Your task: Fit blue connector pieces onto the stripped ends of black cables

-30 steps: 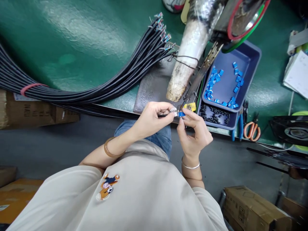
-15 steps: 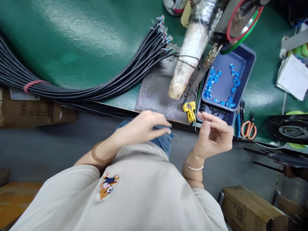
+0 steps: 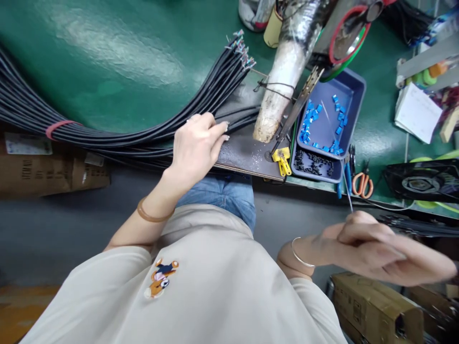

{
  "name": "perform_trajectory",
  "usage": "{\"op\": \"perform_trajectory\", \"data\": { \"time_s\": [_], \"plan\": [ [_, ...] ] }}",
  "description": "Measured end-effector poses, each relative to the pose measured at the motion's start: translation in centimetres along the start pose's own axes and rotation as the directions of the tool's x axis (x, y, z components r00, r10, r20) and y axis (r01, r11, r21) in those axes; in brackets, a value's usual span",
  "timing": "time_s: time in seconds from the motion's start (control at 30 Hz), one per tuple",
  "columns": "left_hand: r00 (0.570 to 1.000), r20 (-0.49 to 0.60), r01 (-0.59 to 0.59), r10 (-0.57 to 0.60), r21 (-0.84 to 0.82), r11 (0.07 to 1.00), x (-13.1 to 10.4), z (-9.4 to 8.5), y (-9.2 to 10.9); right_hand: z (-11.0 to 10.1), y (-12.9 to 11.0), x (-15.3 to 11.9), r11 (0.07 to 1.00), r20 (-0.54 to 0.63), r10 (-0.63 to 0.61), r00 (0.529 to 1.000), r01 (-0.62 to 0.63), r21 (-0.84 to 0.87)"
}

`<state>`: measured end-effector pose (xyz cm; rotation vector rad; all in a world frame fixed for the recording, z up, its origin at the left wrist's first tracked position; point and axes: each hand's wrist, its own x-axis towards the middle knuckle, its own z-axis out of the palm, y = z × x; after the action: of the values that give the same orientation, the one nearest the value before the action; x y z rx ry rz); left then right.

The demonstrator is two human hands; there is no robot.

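Note:
My left hand (image 3: 197, 148) is over the near side of a bundle of black cables (image 3: 143, 138), its fingers curled onto them. A few black cables (image 3: 242, 118) run out from its fingertips toward the white wrapped tube; what is under the fingers is partly hidden. My right hand (image 3: 380, 248) is blurred, off the bench edge at the right, with its fingers folded together. A thin silvery wire (image 3: 348, 193) runs from over the blue tray to this hand, and its end there is hidden. The bundle's stripped ends show small coloured wires.
A white wrapped tube (image 3: 272, 105) hangs over a dark board with a yellow clip (image 3: 282, 160). Beside it are a tray of blue connectors (image 3: 351, 86) and a tray of small black parts (image 3: 311, 165). Orange-handled scissors (image 3: 363, 184) and a black fan (image 3: 423, 184) lie to the right.
My left hand has moved up and left from in front of the bench onto the cables. My right hand has swung right and down, away from the yellow clip. Several cables now lie nearer the tube.

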<state>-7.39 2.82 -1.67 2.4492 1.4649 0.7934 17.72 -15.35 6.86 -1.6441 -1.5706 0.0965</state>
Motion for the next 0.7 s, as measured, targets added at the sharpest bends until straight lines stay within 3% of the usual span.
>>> {"op": "perform_trajectory", "data": {
  "time_s": [0.1,0.13,0.2,0.33,0.47,0.6,0.63,0.67,0.7],
  "plan": [
    [0.998,-0.052,-0.034,0.035,0.018,0.999,-1.4,-0.5,0.6,1.8,1.1,1.9,0.988,-0.232,-0.027,0.972,-0.01,-0.155],
    [0.996,-0.076,-0.041,0.043,0.018,0.999,-1.7,-0.5,0.8,2.7,2.0,2.8,0.968,-0.23,0.017,0.973,-0.073,-0.238],
    [0.992,-0.112,-0.065,0.066,0.015,0.998,-2.0,-0.4,1.0,4.4,4.1,4.3,0.927,-0.062,0.091,0.994,-0.107,-0.36],
    [0.985,-0.06,-0.162,0.164,0.042,0.986,-2.2,0.2,1.5,6.2,7.8,6.1,0.899,0.083,0.192,0.978,-0.142,-0.414],
    [0.976,-0.031,-0.217,0.217,0.003,0.976,-2.1,0.6,1.7,6.5,8.6,6.6,0.897,0.123,0.196,0.973,-0.127,-0.423],
    [0.963,0.056,-0.241,0.264,-0.265,0.934,-1.6,0.0,2.9,6.1,8.2,6.6,0.889,0.065,0.195,0.979,-0.149,-0.432],
    [0.944,0.123,-0.242,0.307,-0.378,0.894,-1.4,-0.3,3.5,5.9,8.1,6.5,0.889,0.04,0.195,0.98,-0.159,-0.43],
    [0.896,0.21,-0.237,0.39,-0.518,0.822,-1.3,-0.7,4.2,5.6,8.1,6.4,0.887,0.016,0.195,0.981,-0.17,-0.429],
    [0.818,0.283,-0.204,0.501,-0.672,0.712,-1.2,-1.0,4.9,5.3,8.2,6.3,0.885,-0.004,0.198,0.98,-0.181,-0.428]
  ]
}}
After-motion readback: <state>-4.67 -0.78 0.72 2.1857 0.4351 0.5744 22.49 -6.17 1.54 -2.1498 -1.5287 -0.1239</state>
